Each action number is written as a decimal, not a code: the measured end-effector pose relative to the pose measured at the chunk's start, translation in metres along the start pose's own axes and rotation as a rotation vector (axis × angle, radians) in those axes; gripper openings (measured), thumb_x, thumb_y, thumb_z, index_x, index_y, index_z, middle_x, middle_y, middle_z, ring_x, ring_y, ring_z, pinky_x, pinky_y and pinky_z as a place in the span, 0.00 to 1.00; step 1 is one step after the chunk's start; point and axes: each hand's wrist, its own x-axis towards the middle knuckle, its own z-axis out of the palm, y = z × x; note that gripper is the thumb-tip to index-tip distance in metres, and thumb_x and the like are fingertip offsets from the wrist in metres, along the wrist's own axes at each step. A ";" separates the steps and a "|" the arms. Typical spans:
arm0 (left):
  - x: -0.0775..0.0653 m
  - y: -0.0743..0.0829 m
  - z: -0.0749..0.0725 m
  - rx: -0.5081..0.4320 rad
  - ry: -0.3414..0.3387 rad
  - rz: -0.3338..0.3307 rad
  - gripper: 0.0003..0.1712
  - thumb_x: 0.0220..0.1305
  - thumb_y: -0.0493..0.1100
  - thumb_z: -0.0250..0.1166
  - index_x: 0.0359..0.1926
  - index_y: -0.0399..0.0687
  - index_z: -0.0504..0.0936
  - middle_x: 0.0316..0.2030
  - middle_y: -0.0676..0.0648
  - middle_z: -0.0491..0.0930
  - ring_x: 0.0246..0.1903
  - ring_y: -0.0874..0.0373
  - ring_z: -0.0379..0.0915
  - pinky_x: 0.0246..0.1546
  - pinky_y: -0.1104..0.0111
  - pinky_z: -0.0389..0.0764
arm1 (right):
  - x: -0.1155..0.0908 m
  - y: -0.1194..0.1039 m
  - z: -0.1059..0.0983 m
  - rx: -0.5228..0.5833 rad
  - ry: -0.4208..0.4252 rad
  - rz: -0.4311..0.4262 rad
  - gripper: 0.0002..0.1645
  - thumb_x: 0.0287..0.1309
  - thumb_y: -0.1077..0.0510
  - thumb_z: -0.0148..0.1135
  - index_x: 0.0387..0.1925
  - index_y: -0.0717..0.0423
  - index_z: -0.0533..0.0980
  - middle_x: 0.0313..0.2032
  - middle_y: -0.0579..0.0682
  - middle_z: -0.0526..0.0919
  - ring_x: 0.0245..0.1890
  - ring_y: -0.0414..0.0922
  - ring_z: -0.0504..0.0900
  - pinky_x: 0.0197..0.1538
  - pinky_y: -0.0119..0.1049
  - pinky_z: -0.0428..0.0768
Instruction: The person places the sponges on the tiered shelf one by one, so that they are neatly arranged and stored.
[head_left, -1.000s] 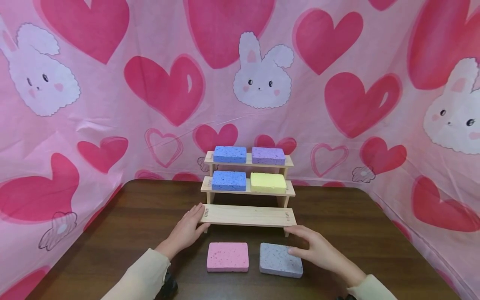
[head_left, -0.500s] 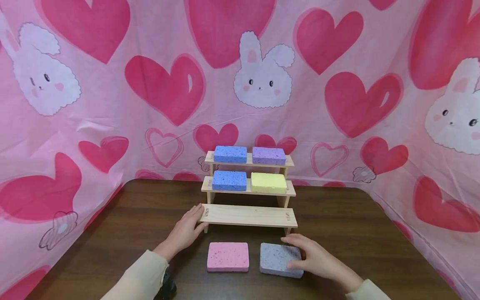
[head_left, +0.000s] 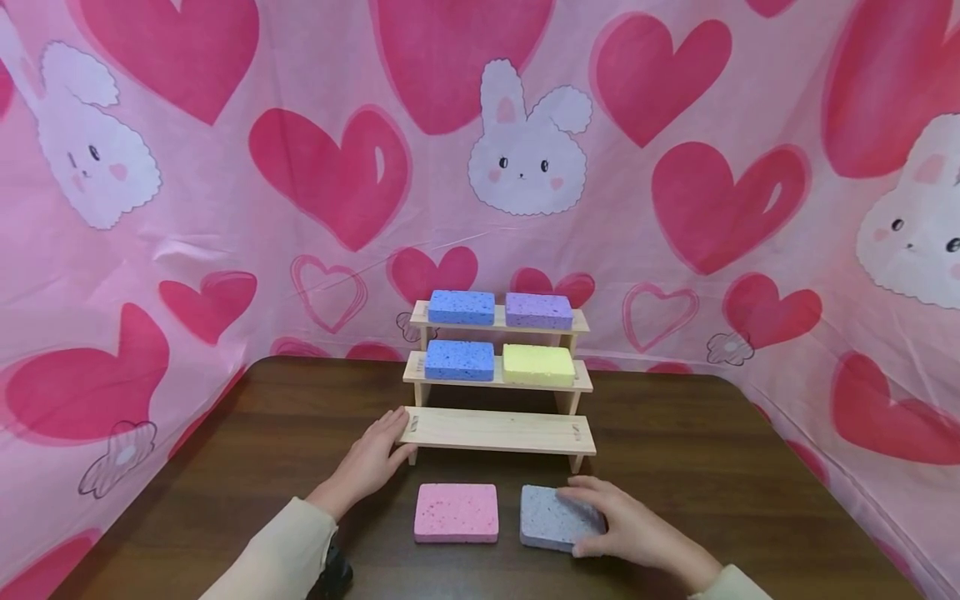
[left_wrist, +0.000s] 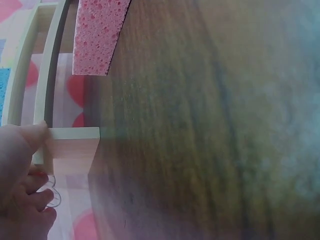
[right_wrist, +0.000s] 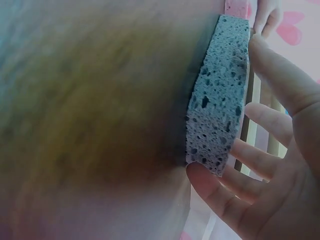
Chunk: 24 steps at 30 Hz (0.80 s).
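Note:
My left hand [head_left: 366,463] holds the left end of the lowest board of a wooden stepped rack [head_left: 495,428]. In the left wrist view, its thumb and bent fingers [left_wrist: 37,200] lie on either side of the board. My right hand [head_left: 637,527] is spread over the right part of a grey sponge [head_left: 551,517] lying on the table. In the right wrist view, the thumb is at the sponge's upper edge, and the lowest fingertip overlaps one corner. Left of the grey sponge lies a pink sponge [head_left: 456,511], which neither hand touches.
Blue [head_left: 461,307] and purple [head_left: 538,310] sponges sit on the top tier. Another blue sponge [head_left: 459,360] and a yellow one [head_left: 537,365] share the middle tier. The brown table [head_left: 300,433] meets a pink cloth [head_left: 322,308] with hearts and rabbits behind it.
My right hand has moved off the lowest board's right end, back and down around the grey sponge. My left hand stays at the rack, and the sponges have not visibly moved.

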 end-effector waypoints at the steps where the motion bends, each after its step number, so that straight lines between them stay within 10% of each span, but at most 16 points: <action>1: 0.000 0.000 0.000 -0.001 0.002 0.003 0.36 0.60 0.44 0.63 0.65 0.35 0.62 0.65 0.37 0.58 0.65 0.42 0.49 0.60 0.48 0.56 | 0.000 0.000 0.001 -0.008 -0.002 0.000 0.39 0.45 0.37 0.66 0.58 0.51 0.72 0.57 0.59 0.69 0.54 0.57 0.68 0.50 0.53 0.71; 24: 0.000 0.002 -0.001 0.000 0.001 -0.006 0.36 0.59 0.44 0.64 0.65 0.35 0.62 0.65 0.37 0.58 0.65 0.41 0.50 0.60 0.48 0.56 | 0.002 0.001 0.000 -0.075 -0.005 -0.078 0.31 0.46 0.43 0.69 0.52 0.51 0.77 0.53 0.56 0.73 0.51 0.54 0.72 0.50 0.45 0.73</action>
